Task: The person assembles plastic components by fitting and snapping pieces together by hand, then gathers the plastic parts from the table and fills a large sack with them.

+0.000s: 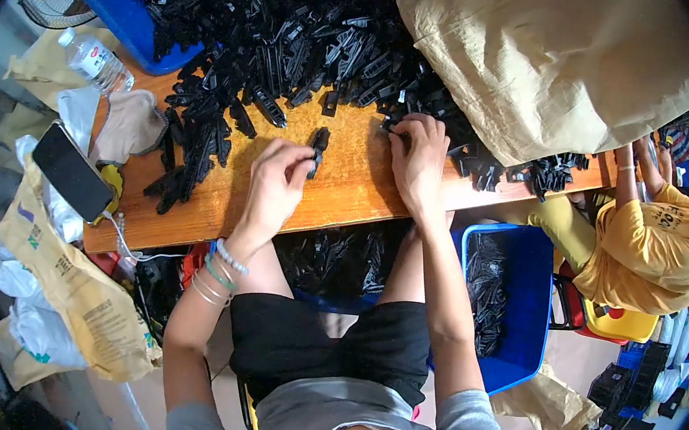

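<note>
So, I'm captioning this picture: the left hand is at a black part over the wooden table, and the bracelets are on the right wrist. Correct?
Not quite: the bracelets are on the left wrist, as the head view shows. The rest stands: the left hand is at a black part over the wooden table.

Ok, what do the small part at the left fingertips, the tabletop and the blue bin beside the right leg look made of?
Small black part: probably moulded plastic, dark with slight shine.
Tabletop: wood or wood-look laminate, seemingly varnished; orange-brown with glossy highlights.
Blue bin: likely rigid plastic, smooth; uniform colour and rounded corners.
</note>
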The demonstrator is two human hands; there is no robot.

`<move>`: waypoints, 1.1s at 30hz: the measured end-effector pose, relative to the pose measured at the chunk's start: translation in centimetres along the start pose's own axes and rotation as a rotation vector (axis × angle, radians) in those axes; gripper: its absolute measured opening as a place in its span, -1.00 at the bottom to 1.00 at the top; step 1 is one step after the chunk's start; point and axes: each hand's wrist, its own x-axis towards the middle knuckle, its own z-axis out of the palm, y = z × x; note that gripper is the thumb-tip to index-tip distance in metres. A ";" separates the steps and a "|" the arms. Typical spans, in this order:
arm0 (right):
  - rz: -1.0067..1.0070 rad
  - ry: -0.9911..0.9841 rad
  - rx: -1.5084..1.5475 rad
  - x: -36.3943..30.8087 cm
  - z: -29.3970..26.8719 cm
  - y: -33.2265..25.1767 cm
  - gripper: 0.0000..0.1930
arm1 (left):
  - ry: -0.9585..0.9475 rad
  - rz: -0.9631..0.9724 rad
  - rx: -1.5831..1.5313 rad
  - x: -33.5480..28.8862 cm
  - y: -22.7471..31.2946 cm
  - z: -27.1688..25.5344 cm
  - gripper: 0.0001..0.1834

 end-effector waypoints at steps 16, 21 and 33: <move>0.855 -0.101 1.314 -5.7 -2.7 -4.9 -0.72 | -0.069 0.287 0.194 -1.3 -1.2 -1.3 -0.79; 0.901 -0.108 1.282 -6.4 -2.4 -4.7 -0.66 | -0.041 0.596 0.580 -1.0 -0.2 -1.6 -0.67; 0.333 -0.168 0.310 -8.3 -2.9 -6.3 -0.71 | -0.011 0.537 0.296 -2.7 0.0 1.2 -0.74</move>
